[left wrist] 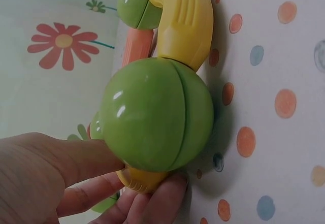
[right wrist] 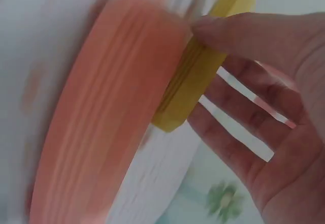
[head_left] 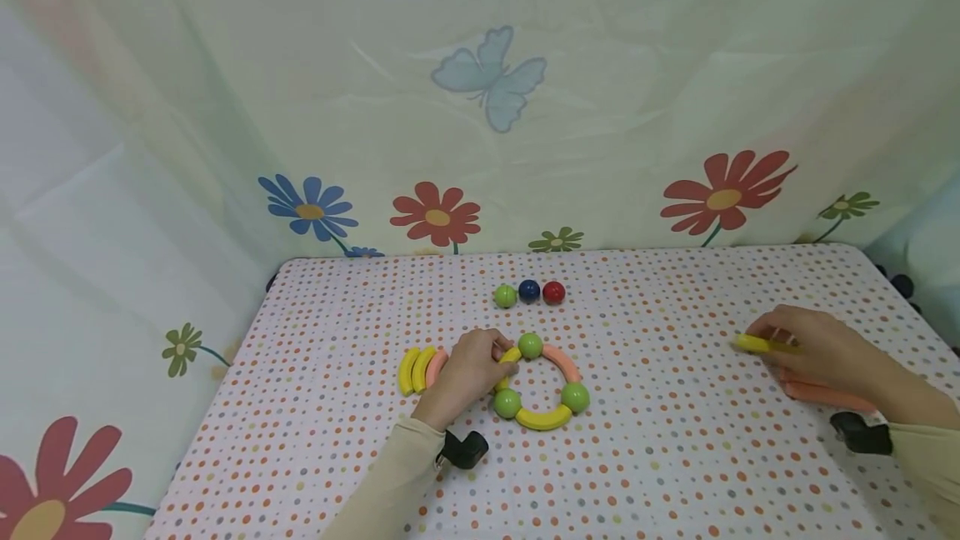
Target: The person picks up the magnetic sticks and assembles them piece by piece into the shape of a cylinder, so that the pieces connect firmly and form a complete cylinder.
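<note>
On your dotted desk, your left hand pinches a seemingly finished ring of yellow and pink bars with green balls; your right hand pinches a curved yellow bar. Unjoined yellow and pink bars lie left of your left hand; green, blue and red balls beyond.

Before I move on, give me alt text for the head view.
The left hand pinches one side of a ring of curved pieces and green balls on a dotted table. At far right, the right hand holds a yellow piece near a pink one. Beyond the ring sit three balls: green, blue, red.
</note>
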`<state>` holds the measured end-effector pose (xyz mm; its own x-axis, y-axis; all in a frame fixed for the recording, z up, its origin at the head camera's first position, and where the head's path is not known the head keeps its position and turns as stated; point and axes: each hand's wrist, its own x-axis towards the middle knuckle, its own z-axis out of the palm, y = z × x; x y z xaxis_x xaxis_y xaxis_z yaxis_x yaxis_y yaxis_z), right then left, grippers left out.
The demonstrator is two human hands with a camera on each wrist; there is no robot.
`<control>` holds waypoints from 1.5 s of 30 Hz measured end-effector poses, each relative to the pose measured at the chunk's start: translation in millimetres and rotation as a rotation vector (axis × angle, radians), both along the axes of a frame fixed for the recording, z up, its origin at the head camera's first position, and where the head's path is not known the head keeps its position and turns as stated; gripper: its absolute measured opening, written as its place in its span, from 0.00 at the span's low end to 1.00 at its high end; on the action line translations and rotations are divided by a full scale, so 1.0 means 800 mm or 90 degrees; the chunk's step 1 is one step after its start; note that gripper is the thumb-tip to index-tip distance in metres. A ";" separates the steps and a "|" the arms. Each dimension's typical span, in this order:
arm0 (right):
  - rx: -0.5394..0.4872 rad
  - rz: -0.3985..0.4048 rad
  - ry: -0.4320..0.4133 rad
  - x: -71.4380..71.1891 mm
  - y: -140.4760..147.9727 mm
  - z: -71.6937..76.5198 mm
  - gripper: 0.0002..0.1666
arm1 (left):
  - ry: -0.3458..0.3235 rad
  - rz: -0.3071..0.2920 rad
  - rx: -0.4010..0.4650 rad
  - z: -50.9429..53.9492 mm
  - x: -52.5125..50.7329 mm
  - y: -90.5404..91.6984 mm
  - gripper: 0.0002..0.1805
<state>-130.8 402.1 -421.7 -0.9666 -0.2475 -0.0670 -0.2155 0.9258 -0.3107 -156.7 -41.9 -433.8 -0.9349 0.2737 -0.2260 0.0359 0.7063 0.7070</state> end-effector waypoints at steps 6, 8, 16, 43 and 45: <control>-0.109 0.079 0.061 -0.012 -0.106 0.014 0.18 | 0.028 -0.016 0.014 -0.002 0.003 -0.004 0.14; -0.170 0.109 0.083 -0.016 -0.143 0.018 0.19 | 0.035 -0.022 0.018 -0.003 0.004 -0.005 0.14; -0.491 0.143 0.031 -0.039 -0.251 0.013 0.17 | 0.031 -0.026 0.035 -0.007 0.001 -0.004 0.14; -0.565 0.120 -0.034 -0.052 -0.297 -0.005 0.17 | 0.034 -0.033 0.028 -0.006 -0.001 -0.007 0.14; -0.563 0.121 -0.032 -0.053 -0.299 -0.006 0.17 | 0.037 -0.032 0.026 -0.007 -0.001 -0.009 0.14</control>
